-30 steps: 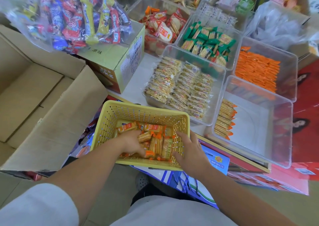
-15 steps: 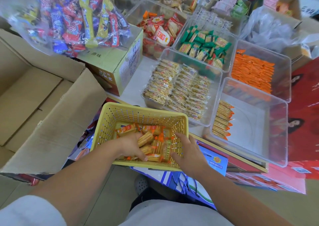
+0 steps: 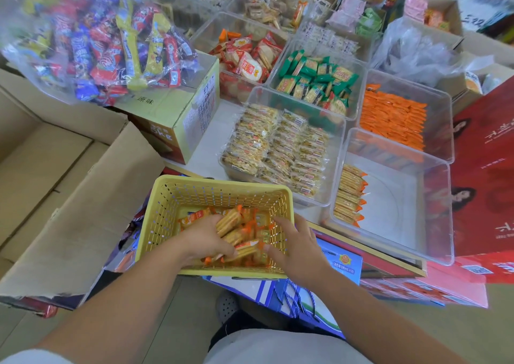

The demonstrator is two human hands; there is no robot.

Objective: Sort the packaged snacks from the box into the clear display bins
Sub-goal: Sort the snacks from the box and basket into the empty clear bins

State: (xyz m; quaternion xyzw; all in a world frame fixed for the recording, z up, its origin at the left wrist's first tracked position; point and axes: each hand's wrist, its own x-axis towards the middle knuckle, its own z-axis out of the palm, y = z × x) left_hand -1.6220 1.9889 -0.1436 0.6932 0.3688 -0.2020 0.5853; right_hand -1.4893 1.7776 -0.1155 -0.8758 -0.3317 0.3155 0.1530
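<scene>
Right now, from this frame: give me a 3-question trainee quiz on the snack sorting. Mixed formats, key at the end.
1. True or false: the left hand grips cracker packs inside the yellow basket.
2. The near-right clear bin holds: A) nothing; B) one row of packs along its left wall; C) packs heaped to the rim.
3. Fill in: the bin behind it is filled with packs coloured ____.
Key: 1 true; 2 B; 3 orange.
</scene>
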